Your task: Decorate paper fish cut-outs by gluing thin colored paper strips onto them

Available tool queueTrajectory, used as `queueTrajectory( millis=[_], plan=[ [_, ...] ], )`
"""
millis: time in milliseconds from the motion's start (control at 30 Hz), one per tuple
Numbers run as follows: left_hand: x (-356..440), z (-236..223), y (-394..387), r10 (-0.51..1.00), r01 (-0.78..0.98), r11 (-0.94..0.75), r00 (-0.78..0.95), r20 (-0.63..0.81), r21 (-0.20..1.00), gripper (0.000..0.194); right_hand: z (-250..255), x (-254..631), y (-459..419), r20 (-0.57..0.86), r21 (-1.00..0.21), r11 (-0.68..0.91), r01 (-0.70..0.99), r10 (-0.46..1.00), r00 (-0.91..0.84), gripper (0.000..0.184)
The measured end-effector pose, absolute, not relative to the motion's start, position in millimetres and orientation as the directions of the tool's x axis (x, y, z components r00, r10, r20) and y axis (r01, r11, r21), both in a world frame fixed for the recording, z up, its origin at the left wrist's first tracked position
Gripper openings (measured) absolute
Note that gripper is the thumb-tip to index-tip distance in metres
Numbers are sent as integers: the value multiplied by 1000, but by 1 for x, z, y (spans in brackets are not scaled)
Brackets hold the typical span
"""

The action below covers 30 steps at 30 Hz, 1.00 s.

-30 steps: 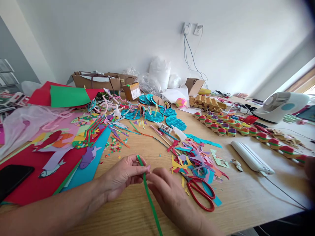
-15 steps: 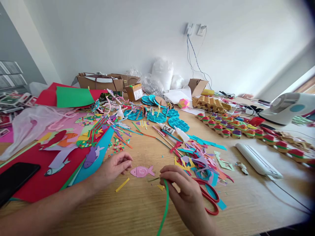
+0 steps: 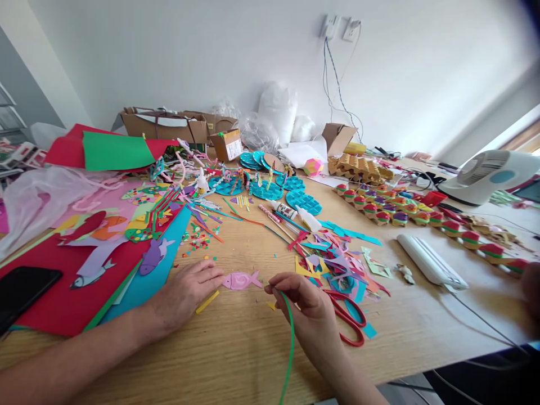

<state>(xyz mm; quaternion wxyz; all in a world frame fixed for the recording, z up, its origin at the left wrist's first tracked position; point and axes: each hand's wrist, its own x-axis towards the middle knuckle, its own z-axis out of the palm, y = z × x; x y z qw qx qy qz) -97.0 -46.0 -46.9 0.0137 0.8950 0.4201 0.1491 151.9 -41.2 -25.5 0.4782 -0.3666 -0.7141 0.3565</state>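
A pink paper fish [image 3: 241,280] with pale curls of glue-like lines on its body lies flat on the table between my hands. My left hand [image 3: 189,289] rests palm down on the wood, fingers stretched out, its tips at the fish's head. Pinched in my right hand [image 3: 301,304] is a long green paper strip [image 3: 290,354], which hangs down toward the table's near edge. Beside my left fingers is a short yellow strip [image 3: 207,302]. Red-handled scissors [image 3: 352,320] lie just right of my right hand, their blades hidden.
Paper scraps [image 3: 337,264] heap up behind the scissors. Coloured sheets [image 3: 105,281] and a black phone [image 3: 25,292] lie left. Glue bottles [image 3: 310,219] and blue discs [image 3: 304,201] stand farther back. A white power bank [image 3: 430,261] and a fan [image 3: 481,180] are at right.
The hands have come apart. The pink fish now lies on the table, and the green strip has gone rightward with my right hand. My left hand has flattened onto the table beside the fish.
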Motion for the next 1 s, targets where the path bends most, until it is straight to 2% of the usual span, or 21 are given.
queueTrajectory(
  millis=[100,200,400,700,833,1000],
  plan=[
    [-96,-48,-50,758,750,-644,599,259,151,45,-22,149,-42,504,-726,611,315,785,-359,12],
    [-94,-47,-53,759,751,-643,597,260,152,49,-18,145,-42,555,-580,722,376,689,-467,15],
    [-93,-27,-48,758,746,-644,592,272,172,37,-24,138,-45,497,-415,798,436,601,-626,19],
    [-88,-19,-26,809,779,-588,558,187,220,26,-37,127,-54,389,-254,812,525,583,-713,21],
    [-87,-22,-23,788,741,-614,592,167,271,36,-37,122,-54,388,-197,820,538,569,-725,21],
    [-89,-25,-26,793,733,-602,595,129,316,43,-40,120,-56,391,-206,823,530,565,-726,25]
  ],
)
